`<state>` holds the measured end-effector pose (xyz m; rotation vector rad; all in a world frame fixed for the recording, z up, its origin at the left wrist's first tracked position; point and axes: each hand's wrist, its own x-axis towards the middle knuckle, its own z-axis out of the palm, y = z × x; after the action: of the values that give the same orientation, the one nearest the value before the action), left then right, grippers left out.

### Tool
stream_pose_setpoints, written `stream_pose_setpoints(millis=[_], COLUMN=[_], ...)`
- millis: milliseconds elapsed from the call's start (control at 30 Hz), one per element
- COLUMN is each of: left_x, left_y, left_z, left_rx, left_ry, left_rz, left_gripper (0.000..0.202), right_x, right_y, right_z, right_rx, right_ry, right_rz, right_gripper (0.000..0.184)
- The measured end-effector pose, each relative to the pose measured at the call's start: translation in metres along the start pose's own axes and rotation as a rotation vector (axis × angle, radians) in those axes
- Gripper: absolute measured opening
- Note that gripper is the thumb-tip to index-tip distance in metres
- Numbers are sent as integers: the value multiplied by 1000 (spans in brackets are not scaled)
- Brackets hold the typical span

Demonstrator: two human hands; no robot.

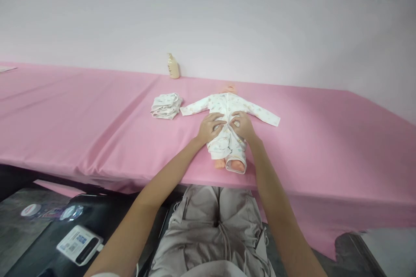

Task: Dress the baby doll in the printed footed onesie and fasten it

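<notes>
A baby doll (231, 88) lies on its back on the pink table (97, 112), dressed in a white printed romper (227, 108) with sleeves spread out to both sides. Its bare feet (238, 165) point toward me at the table's near edge. My left hand (212, 127) and my right hand (242, 124) rest on the doll's belly. The fingers of both pinch the romper's front opening at the middle.
A folded white garment (166, 105) lies left of the doll. A cream pump bottle (173, 66) stands behind it against the pale wall. A white device (79, 244) lies on a dark surface at the lower left, below the table edge.
</notes>
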<state>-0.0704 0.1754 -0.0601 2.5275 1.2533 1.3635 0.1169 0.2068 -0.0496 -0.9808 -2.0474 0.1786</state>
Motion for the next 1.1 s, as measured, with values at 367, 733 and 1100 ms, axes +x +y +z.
stream_pose_setpoints(millis=[367,733,1100], left_x=[-1,-1,0], left_y=[-1,-3,-4], left_z=[0,2,4], left_rx=[-37,-29,-11], left_ry=[8,-4,10], left_rz=[-25,-30,-22], left_gripper=[25,25,23], right_x=[-1,6,3], right_y=[4,0,-4], right_z=[2,-3,8], right_rx=[111,456,244], right_ry=[-2,248,27], right_rz=[35,420,84], right_gripper=[3,20,14])
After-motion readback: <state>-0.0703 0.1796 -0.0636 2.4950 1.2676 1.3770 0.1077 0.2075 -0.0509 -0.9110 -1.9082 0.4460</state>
